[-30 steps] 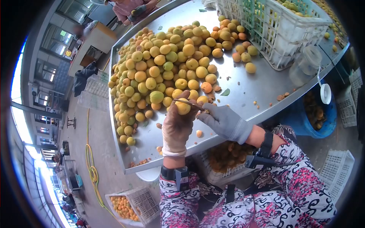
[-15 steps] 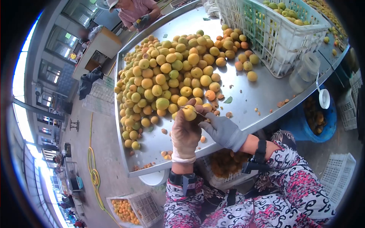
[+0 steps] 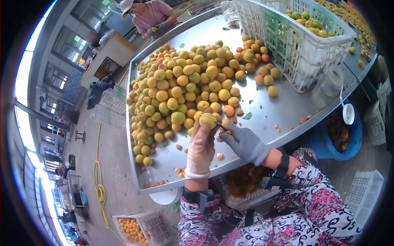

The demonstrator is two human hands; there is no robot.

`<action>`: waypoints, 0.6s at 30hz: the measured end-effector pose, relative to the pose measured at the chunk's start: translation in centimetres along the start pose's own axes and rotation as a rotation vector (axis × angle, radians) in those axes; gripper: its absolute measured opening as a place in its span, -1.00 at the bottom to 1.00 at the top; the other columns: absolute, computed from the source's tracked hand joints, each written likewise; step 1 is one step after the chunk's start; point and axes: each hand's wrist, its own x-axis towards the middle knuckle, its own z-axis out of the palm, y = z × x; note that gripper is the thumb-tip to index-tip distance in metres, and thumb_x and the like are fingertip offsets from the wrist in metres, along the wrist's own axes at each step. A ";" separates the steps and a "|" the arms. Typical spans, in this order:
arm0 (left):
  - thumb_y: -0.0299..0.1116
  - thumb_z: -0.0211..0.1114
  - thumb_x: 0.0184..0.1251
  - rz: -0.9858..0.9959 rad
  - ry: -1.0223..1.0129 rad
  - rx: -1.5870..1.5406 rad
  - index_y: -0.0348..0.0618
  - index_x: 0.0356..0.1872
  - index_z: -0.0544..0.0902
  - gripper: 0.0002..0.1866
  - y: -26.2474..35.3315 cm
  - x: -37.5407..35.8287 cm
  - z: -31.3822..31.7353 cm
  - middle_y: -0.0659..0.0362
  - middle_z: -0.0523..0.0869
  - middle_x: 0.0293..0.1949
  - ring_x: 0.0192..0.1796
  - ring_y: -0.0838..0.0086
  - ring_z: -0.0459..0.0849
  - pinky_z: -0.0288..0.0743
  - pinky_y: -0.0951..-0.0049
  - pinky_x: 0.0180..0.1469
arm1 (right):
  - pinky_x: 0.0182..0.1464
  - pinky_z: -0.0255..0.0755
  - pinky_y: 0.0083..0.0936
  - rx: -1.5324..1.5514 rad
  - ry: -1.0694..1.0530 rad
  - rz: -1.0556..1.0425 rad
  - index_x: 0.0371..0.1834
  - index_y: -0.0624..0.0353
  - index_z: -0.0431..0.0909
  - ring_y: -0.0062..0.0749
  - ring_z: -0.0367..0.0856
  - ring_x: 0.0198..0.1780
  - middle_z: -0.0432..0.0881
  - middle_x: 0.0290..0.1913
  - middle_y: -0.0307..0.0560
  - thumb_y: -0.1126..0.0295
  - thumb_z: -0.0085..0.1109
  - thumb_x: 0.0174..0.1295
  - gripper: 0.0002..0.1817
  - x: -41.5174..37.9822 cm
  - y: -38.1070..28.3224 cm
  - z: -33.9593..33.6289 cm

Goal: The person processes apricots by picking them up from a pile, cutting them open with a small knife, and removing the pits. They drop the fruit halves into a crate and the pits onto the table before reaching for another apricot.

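My left hand (image 3: pixel 200 149), in a pale glove with darkened fingers, is closed around a yellow apricot (image 3: pixel 208 120) and holds it up over the table's near side. My right hand (image 3: pixel 247 146), in a grey glove, grips a small knife (image 3: pixel 222 127); its thin blade lies against the apricot's right side. Just beyond both hands spreads a big heap of yellow and orange apricots (image 3: pixel 184 80) on the metal table (image 3: pixel 269 117). Loose apricot pieces (image 3: pixel 180 171) lie on the metal left of my left hand.
A white plastic crate (image 3: pixel 295 53) holding green fruit stands at the table's far right, beside a clear jug (image 3: pixel 328 84). Below the edge are a crate of dark fruit pieces (image 3: pixel 246 180) and a blue tub (image 3: pixel 358 141). A person (image 3: pixel 154 18) works across the table.
The apricot sits a little higher and shows more of its side, and my left fingers have shifted around it. My right hand stays close by with the knife. The whole view has shifted slightly.
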 end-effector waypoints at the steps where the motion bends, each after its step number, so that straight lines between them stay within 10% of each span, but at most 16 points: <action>1: -0.15 0.21 0.35 0.070 -0.009 0.142 -0.30 0.22 0.37 -0.45 0.4 -0.3 0.3 0.00 0.61 -0.03 0.05 0.26 0.56 0.36 0.32 0.20 | -0.36 0.45 -0.09 -0.001 -0.041 -0.007 -0.03 0.14 0.39 0.15 0.59 -0.38 0.60 -0.46 0.20 0.02 -0.05 0.36 -0.60 0.2 0.1 -0.3; 10: 0.04 0.18 0.34 -0.095 0.105 -0.318 -0.37 0.15 0.42 -0.37 -2.5 -0.2 0.0 0.04 0.65 -0.19 0.01 0.32 0.58 0.40 0.32 0.15 | -0.35 0.44 -0.12 0.061 0.079 -0.016 0.01 0.19 0.40 0.14 0.60 -0.34 0.61 -0.44 0.19 0.08 -0.01 0.36 -0.61 -0.8 0.2 1.9; 15: -0.24 0.19 0.37 0.220 -0.023 0.504 -0.34 0.19 0.37 -0.51 -0.5 -0.1 -1.1 0.10 0.60 -0.10 0.01 0.45 0.56 0.34 0.39 0.20 | -0.33 0.43 -0.13 0.072 -0.050 -0.013 -0.04 0.24 0.43 0.12 0.60 -0.35 0.62 -0.42 0.18 0.09 0.01 0.35 -0.60 -0.1 0.3 0.4; 18: -0.32 0.22 0.32 0.047 0.033 0.179 -0.33 0.18 0.40 -0.54 0.6 -0.8 -0.1 0.10 0.63 -0.13 -0.02 0.43 0.57 0.38 0.40 0.15 | -0.32 0.43 -0.15 0.074 -0.022 -0.060 0.03 0.26 0.40 0.11 0.60 -0.32 0.63 -0.40 0.17 0.10 -0.01 0.36 -0.58 -0.1 0.0 0.7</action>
